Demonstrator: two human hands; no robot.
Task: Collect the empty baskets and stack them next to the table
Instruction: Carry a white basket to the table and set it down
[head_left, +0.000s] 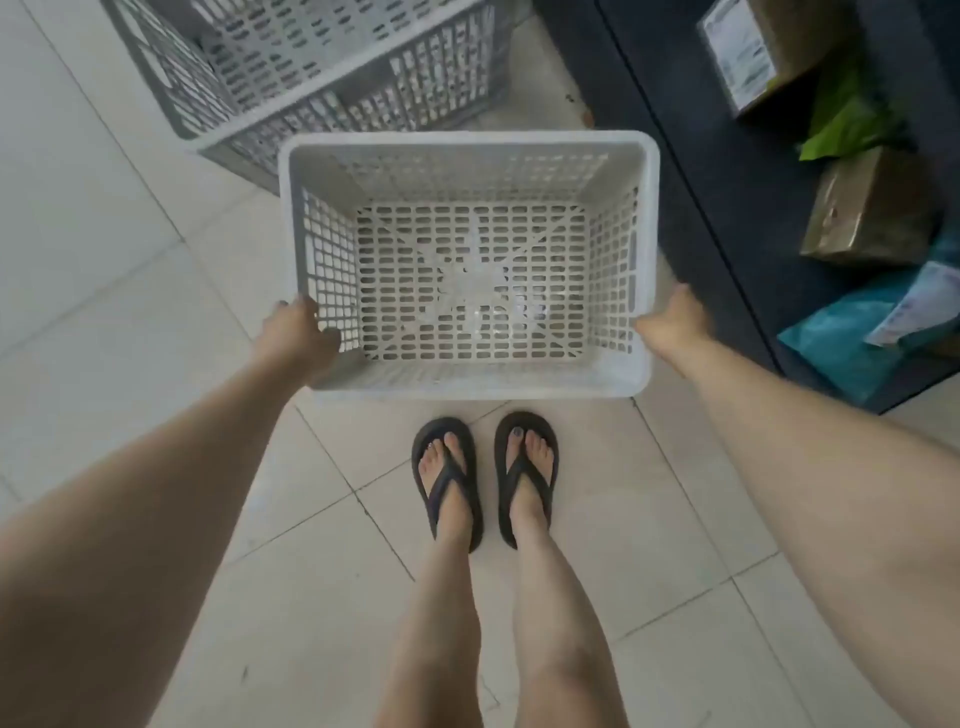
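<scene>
- Baskets, head view: I count two, both moulded plastic, rectangular, with slotted lattice walls.
- The white basket (467, 382) has a smooth rounded rim and a perforated floor with a solid star-shaped rib pattern at its middle; nothing lies inside it.
- It sits between both hands over the tiled floor (104, 260), just ahead of the feet, with its right side close along the table (701, 156).
- My read on the left hand (298, 332): it grips the basket's left rim near the near corner, thumb inside the wall, fingers curled over the outside.
- The right hand (675, 325) clasps the right rim at the matching spot; its fingers are hidden behind the wall.
- The grey basket (311, 67) is darker and larger, standing on the floor beyond, and the white one's far left corner overlaps it in view.
- The table is dark and matte with a straight edge.
- On it I see two brown cardboard boxes (872, 208), one crumpled green bag (847, 124) and one teal parcel (841, 343).
- Two black flip-flops (448, 483) are on the feet; the tiles are pale, glossy squares.
</scene>
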